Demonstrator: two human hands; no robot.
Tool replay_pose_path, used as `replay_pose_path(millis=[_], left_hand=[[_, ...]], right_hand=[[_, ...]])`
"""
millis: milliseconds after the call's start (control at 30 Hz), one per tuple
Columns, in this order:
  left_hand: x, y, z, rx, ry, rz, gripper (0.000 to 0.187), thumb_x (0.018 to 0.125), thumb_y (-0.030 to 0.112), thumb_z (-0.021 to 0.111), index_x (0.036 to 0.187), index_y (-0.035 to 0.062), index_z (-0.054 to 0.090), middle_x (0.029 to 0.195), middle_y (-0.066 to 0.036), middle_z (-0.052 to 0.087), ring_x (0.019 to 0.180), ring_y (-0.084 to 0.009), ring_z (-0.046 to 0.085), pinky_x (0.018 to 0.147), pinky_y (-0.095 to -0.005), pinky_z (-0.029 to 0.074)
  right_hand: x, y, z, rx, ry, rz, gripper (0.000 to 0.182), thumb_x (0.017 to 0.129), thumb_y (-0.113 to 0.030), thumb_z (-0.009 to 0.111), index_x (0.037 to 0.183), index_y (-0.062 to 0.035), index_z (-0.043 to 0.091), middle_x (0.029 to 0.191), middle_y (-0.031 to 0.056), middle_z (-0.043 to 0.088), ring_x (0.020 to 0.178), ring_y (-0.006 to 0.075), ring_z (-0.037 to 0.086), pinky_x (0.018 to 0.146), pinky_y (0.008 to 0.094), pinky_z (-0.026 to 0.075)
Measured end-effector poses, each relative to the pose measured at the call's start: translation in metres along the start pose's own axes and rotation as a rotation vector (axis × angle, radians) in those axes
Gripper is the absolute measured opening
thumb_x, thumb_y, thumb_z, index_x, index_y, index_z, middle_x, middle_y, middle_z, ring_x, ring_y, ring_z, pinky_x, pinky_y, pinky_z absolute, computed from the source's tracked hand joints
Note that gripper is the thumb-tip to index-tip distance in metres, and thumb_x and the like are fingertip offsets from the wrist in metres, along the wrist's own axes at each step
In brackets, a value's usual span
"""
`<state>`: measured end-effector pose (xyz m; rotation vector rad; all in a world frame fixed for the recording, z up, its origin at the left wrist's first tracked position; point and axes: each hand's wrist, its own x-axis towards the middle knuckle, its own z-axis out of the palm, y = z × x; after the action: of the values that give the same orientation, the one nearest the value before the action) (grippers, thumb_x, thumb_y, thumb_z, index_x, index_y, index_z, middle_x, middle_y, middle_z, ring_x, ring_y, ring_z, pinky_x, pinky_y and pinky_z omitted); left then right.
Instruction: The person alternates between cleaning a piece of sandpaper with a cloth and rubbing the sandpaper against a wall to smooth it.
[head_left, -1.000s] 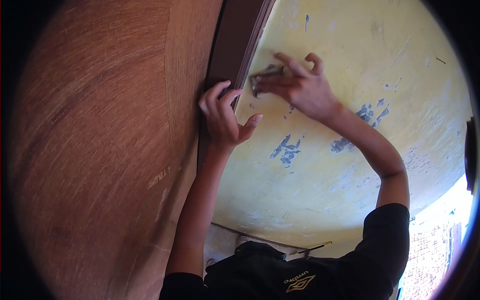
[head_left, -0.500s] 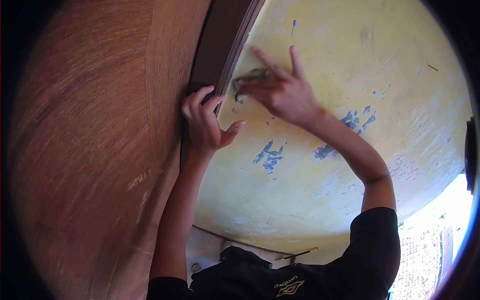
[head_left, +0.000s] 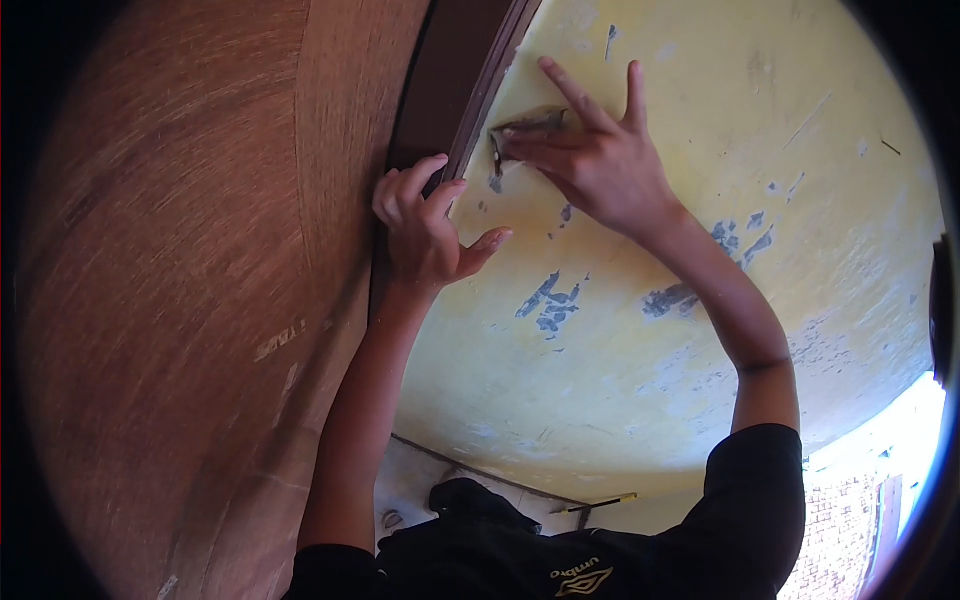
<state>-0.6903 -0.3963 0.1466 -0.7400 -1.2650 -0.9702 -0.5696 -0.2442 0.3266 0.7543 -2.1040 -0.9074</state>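
On the yellow wall [head_left: 640,400], right beside the dark brown door frame [head_left: 455,85], my right hand [head_left: 615,170] presses a small folded piece of sandpaper [head_left: 543,119]. Two of its fingers point up, apart from the paper, while the others lie over it. My left hand [head_left: 425,225] leans on the edge of the frame, lower down, with bent fingers on the wood and the thumb spread out toward the wall. Grey patches of bare wall [head_left: 550,303] show where the paint is gone.
A large brown wooden door [head_left: 200,250] fills the left side. Low down, a thin yellow and black stick-like item [head_left: 610,501] lies near the foot of the wall. Bright light and a brick-patterned surface [head_left: 835,520] show at the lower right.
In the view, the wall, frame and both hands have shifted slightly to the right. My right hand, with the sandpaper, has moved a little up along the frame; the left hand stays on it.
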Motion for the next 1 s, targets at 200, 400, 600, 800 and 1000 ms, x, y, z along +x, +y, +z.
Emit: replay_pose_path(millis=[200, 400, 600, 800, 1000], left_hand=[[0.005, 0.005, -0.004, 0.035, -0.016, 0.007, 0.074, 0.095, 0.072, 0.067, 0.131, 0.0096, 0.052, 0.146, -0.017, 0.049, 0.134, -0.0374, 0.04, 0.115, -0.0641, 0.029], [0.004, 0.005, -0.004, 0.03, -0.041, -0.004, 0.074, 0.096, 0.072, 0.065, 0.132, 0.0094, 0.052, 0.145, -0.016, 0.049, 0.135, -0.0367, 0.04, 0.116, -0.0643, 0.028], [0.001, 0.004, -0.002, 0.002, -0.023, -0.018, 0.071, 0.097, 0.072, 0.063, 0.134, 0.0124, 0.052, 0.147, -0.015, 0.05, 0.136, -0.0341, 0.043, 0.117, -0.0629, 0.026], [0.007, 0.003, -0.001, 0.09, -0.019, 0.006, 0.069, 0.098, 0.074, 0.06, 0.133, 0.0151, 0.053, 0.153, -0.01, 0.053, 0.133, -0.0289, 0.048, 0.118, -0.0593, 0.02], [0.003, 0.005, 0.0, 0.035, -0.005, -0.009, 0.068, 0.097, 0.074, 0.061, 0.132, 0.0156, 0.054, 0.154, -0.009, 0.054, 0.133, -0.0277, 0.048, 0.117, -0.0603, 0.018]], right_hand=[[0.003, 0.009, -0.008, 0.09, -0.061, -0.102, 0.027, 0.098, -0.03, 0.066, 0.118, -0.0333, 0.083, 0.124, -0.018, 0.079, 0.159, 0.017, 0.038, 0.13, 0.0756, 0.012], [-0.008, -0.005, 0.008, 0.061, -0.049, -0.066, 0.023, 0.1, -0.038, 0.066, 0.114, -0.0348, 0.084, 0.12, -0.0194, 0.08, 0.157, 0.0149, 0.041, 0.131, 0.0734, 0.008], [-0.03, -0.027, 0.032, -0.061, -0.047, -0.114, 0.024, 0.098, -0.037, 0.069, 0.117, -0.036, 0.084, 0.118, -0.0183, 0.08, 0.158, 0.0142, 0.04, 0.125, 0.0792, 0.01], [-0.009, -0.024, 0.012, -0.085, 0.012, -0.009, 0.022, 0.098, -0.037, 0.068, 0.112, -0.0384, 0.085, 0.125, -0.0216, 0.077, 0.16, 0.015, 0.037, 0.126, 0.0803, 0.009], [0.001, 0.0, -0.005, -0.09, 0.077, 0.087, 0.023, 0.1, -0.034, 0.065, 0.111, -0.036, 0.085, 0.118, -0.0228, 0.078, 0.16, 0.0149, 0.037, 0.13, 0.0757, 0.011]])
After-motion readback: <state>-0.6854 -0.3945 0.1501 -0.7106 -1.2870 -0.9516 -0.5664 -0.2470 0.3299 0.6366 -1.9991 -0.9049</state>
